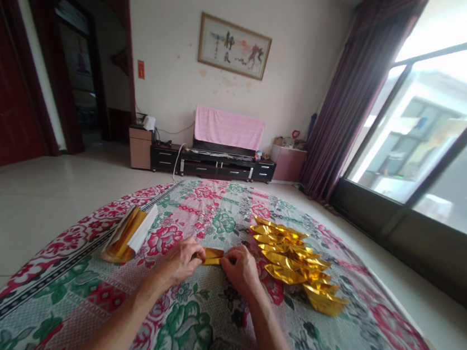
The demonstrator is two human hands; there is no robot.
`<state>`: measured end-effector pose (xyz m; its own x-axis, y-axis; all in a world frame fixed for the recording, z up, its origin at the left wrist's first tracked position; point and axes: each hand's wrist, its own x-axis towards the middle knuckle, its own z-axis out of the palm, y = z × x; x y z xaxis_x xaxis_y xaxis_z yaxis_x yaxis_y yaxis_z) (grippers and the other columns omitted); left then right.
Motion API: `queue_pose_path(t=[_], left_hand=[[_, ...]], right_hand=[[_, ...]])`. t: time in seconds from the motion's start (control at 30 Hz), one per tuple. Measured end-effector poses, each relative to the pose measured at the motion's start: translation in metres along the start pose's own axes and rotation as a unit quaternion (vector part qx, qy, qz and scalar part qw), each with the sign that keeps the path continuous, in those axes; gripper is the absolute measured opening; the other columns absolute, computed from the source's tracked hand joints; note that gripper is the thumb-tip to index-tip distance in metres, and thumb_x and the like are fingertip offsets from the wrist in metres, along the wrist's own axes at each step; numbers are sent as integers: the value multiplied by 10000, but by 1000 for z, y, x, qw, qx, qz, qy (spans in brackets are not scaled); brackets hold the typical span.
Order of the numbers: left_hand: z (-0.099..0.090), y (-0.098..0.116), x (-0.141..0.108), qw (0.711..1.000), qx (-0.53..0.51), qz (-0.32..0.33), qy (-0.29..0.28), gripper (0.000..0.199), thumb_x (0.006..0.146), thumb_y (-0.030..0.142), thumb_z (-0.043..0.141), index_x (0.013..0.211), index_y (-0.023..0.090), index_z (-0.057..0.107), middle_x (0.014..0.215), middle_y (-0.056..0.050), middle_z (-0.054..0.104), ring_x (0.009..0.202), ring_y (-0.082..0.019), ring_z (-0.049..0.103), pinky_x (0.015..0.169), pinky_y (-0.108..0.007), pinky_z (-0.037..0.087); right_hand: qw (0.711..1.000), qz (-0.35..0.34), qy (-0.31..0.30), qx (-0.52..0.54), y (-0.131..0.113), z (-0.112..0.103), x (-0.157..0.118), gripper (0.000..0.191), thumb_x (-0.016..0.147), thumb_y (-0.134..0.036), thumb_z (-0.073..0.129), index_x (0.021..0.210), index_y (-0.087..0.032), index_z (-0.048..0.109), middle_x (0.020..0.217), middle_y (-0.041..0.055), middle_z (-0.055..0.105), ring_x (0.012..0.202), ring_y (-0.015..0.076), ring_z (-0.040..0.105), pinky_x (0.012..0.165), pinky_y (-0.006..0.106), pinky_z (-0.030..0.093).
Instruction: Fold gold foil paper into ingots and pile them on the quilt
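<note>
A narrow folded strip of gold foil paper point(213, 256) lies between my two hands, just over the flowered cloth. My left hand point(184, 259) pinches its left end, fingers closed. At the right end, my right hand point(243, 267) has its thumb and fingers pressed together on the paper. Several folded gold foil pieces with pointed ends point(292, 254) lie in overlapping rows to the right of my right hand. Left of my left hand rests a curled stack of gold and white sheets point(129, 236).
The flowered cloth point(185, 332) covers the rounded surface under my hands. Beyond it stand a low black cabinet point(217, 168) and a screen draped with a pink cloth point(229, 128). A purple curtain point(343, 97) and large windows are on the right, a doorway on the left.
</note>
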<state>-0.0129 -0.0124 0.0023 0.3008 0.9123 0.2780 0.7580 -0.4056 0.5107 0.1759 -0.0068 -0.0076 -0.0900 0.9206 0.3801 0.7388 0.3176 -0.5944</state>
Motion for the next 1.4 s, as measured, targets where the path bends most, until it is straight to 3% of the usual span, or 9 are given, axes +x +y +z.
queue_pose_path(t=[0.37,0.57,0.8,0.97,1.2,1.4], left_hand=[[1,-1,0,1000,16,-19,-5,173,732,150,519,812,214,658,851,-20,561,851,-152,529,792,-252,399],[-1,2,-1,999,27,-22,-2,165,729,140,515,795,208,650,814,-16,551,818,-145,524,770,-244,396],[4,-3,1,999,16,-28,-10,185,742,155,513,770,216,686,827,-21,570,840,-146,532,788,-248,397],[8,-6,2,999,10,-39,10,174,732,154,527,737,205,693,823,-28,584,809,-140,546,768,-243,412],[9,-6,2,999,9,-41,18,163,729,163,539,750,199,696,827,-35,588,806,-141,553,761,-244,424],[8,-4,1,999,6,-40,15,174,721,145,533,745,199,696,833,-35,594,815,-141,553,770,-244,423]], right_hand=[[999,28,10,-42,-3,7,0,153,679,-158,537,544,-169,607,727,23,589,679,109,539,656,194,380],[998,25,18,-47,-3,8,-2,65,693,-177,564,698,-182,628,791,29,573,734,128,526,656,201,366],[997,-3,5,-74,-12,9,-9,189,797,-189,486,758,-249,660,878,23,585,815,143,511,685,226,331],[995,14,4,-103,-18,9,-13,196,770,-175,497,753,-261,673,899,13,592,802,146,505,692,241,320],[993,41,27,-110,-31,7,-18,187,742,-396,572,736,-232,660,880,40,578,841,181,500,731,274,333],[994,55,8,-94,-26,8,-14,119,701,-331,614,745,-236,670,896,41,590,839,187,508,731,275,348]])
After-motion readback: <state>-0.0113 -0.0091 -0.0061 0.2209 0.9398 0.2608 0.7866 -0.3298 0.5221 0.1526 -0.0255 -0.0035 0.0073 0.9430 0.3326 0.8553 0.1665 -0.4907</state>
